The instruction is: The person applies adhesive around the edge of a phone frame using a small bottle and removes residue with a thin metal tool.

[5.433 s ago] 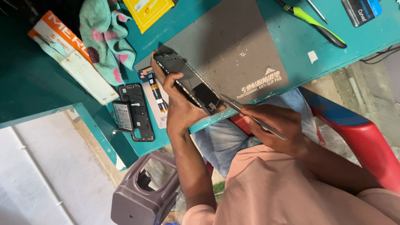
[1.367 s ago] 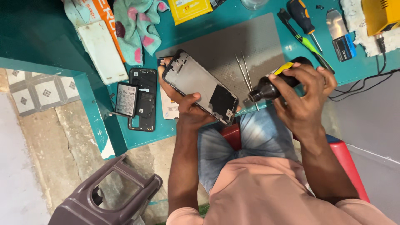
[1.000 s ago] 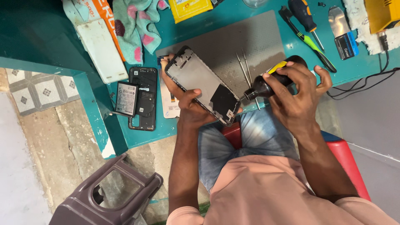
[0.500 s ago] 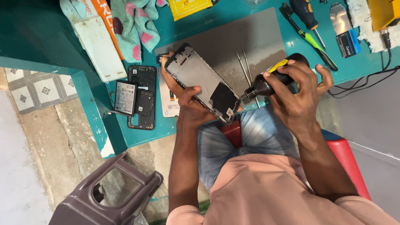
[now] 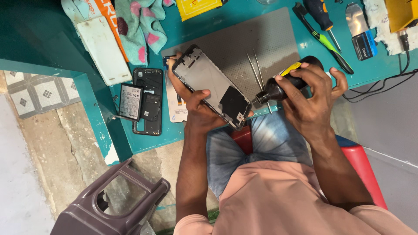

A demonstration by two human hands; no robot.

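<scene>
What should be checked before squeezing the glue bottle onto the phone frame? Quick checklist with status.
1. Phone frame held firm in left hand: ok, fingers wrap both long edges.
2. Glue bottle in right hand grip: ok.
3. Nozzle at the frame's lower edge: ok, tip close to the corner; contact cannot tell.
4. Tweezers out of the way: ok, lying on the grey mat beside the frame.
5. Glue flowing: cannot tell.
6. Frame supported on the mat: not ok, its lower end overhangs the table edge.

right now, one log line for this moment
left hand: holds phone frame | right hand: holds glue bottle, tip at frame edge
</scene>
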